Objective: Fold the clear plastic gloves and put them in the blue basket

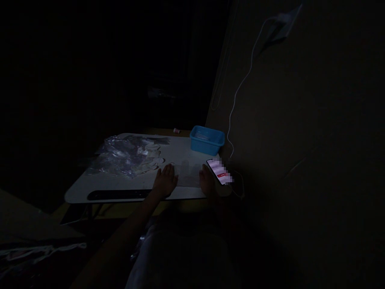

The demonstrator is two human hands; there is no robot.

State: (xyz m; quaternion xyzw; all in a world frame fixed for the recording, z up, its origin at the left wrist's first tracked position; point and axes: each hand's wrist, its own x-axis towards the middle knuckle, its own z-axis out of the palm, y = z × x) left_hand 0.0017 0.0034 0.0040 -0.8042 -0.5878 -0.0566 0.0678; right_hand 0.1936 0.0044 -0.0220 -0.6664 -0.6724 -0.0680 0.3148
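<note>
Darkness all around, swallowing most of the background and the lower right. Lying flat on the white table (179, 147), between both hands: a clear sheet (188, 176), its outline fading into the tabletop and its side edges disappearing near the hands. Stretching open, palm down, at the sheet's left side: the left hand (165, 182). Sinking into shadow at the opposite side: the right hand (207, 182), showing too dimly to tell whether gripping or merely resting.

Hiding partly under blocky pixels: a lit phone (215, 168), lying just beside the right hand and crowding that side. Standing at the far right corner: a blue basket (205, 147), holding something pale, too dim to name. Spreading over the left half: crumpled clear plastic (123, 156), with white pieces (154, 154) lying along its right side, hard to separate by eye. Sitting past the far edge: a small pink-and-white item (176, 131). Dangling down the wall (315, 120): a white cable (235, 94).

Running along the near edge: a black slot (120, 194), its right end vanishing beneath the left arm. Opening between plastic and basket: bare tabletop. Closing off the right: the wall, standing close.
</note>
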